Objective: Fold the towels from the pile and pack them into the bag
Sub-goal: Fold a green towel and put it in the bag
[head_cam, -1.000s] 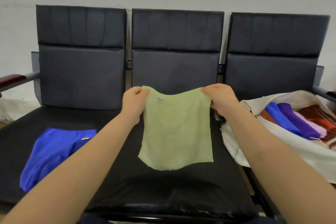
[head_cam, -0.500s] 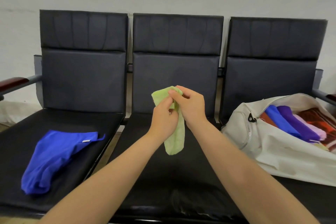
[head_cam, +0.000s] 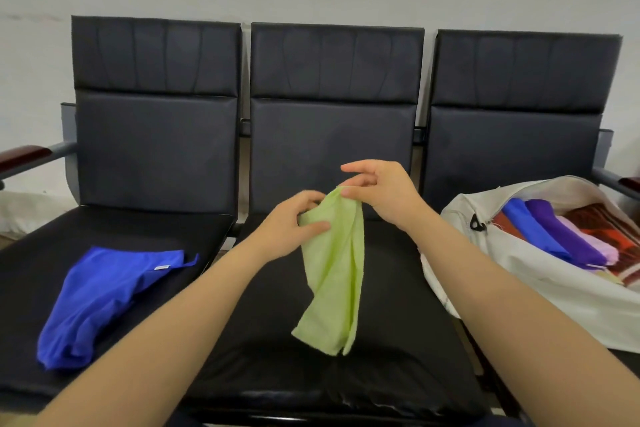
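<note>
green towel (head_cam: 332, 263): held up left of the bag (head_cam: 512, 274), over the surface; narrow strip, long axis near vertical, lower end slanting away from the bag
left hand (head_cam: 294, 222) grip: clamped on the strip's upper edge, on the side away from the bag
right hand (head_cam: 381, 191) grip: pinching the top corner, bag side
key relation: bag lies right of both hands, right hand nearer
step: mid-fold, I'd say; strip likely needs halving lengthwise before packing
blue towel (head_cam: 100, 295): unfolded, far left of the bag
</note>
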A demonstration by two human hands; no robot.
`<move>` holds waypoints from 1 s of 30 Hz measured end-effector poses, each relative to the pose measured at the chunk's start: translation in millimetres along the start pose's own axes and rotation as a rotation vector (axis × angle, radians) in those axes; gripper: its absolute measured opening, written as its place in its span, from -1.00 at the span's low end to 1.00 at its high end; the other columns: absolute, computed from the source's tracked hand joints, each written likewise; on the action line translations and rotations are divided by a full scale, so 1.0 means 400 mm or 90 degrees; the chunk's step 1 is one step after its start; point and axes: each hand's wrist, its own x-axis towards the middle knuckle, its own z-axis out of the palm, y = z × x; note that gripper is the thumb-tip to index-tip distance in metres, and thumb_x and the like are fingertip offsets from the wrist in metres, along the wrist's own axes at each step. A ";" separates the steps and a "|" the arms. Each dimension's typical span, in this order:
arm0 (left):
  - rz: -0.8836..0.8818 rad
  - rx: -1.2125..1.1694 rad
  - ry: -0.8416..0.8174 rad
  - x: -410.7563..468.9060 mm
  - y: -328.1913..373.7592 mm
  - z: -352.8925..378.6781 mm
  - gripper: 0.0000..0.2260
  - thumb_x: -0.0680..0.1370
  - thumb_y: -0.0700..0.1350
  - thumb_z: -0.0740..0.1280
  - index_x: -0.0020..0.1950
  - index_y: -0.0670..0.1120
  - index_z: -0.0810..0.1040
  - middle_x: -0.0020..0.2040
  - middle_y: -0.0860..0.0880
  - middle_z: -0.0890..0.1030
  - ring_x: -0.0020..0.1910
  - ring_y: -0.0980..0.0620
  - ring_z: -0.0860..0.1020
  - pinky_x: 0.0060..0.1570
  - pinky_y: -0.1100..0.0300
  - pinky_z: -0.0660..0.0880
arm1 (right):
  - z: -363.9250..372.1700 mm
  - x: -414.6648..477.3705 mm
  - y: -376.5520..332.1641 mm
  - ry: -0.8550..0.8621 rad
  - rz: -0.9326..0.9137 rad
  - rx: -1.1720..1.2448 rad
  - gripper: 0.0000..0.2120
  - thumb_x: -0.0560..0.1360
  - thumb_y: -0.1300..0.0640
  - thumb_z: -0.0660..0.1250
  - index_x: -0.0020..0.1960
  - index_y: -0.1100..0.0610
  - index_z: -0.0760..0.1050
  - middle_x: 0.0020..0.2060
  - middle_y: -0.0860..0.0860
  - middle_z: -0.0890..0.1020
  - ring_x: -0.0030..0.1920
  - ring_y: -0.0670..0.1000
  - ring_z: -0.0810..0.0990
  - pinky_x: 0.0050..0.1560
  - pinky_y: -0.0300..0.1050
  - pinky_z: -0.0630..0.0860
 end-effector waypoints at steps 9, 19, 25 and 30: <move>-0.051 0.097 0.073 0.052 0.035 -0.062 -0.92 0.55 -0.10 0.36 -0.06 -0.05 0.64 -0.07 0.07 0.62 -0.06 0.11 0.57 0.00 0.18 0.51 | -0.067 0.003 -0.017 -0.149 -0.119 -0.554 -0.82 0.52 0.07 0.39 0.10 0.08 0.61 -0.14 -0.07 0.62 -0.13 -0.06 0.57 0.04 -0.10 0.54; 0.017 0.030 0.196 0.052 0.080 -0.115 -0.93 0.46 -0.18 0.47 -0.08 -0.08 0.64 -0.17 0.00 0.64 -0.26 0.15 0.53 -0.17 0.35 0.48 | -0.126 -0.016 0.009 -0.031 0.047 0.049 -0.94 0.49 0.27 0.40 -0.08 0.16 0.62 -0.13 0.08 0.68 -0.14 0.04 0.63 -0.07 -0.16 0.57; -0.063 -0.073 0.195 0.065 0.063 -0.135 -0.93 0.52 -0.20 0.40 -0.04 -0.07 0.58 -0.14 -0.07 0.65 -0.32 0.09 0.59 -0.33 0.23 0.52 | -0.146 -0.002 0.047 -0.028 0.143 0.113 -0.90 0.56 0.22 0.32 -0.12 0.17 0.57 -0.43 0.03 0.48 -0.43 -0.05 0.35 -0.46 -0.28 0.31; -0.096 -0.120 0.023 0.120 0.040 -0.048 -0.41 0.46 -0.05 0.47 0.43 0.02 0.33 0.38 0.07 0.44 0.22 0.11 0.50 0.17 0.10 0.49 | -0.115 0.033 0.057 -0.090 0.118 0.048 -0.93 0.55 0.22 0.34 -0.09 0.15 0.59 -0.42 0.01 0.54 -0.41 -0.07 0.46 -0.39 -0.25 0.41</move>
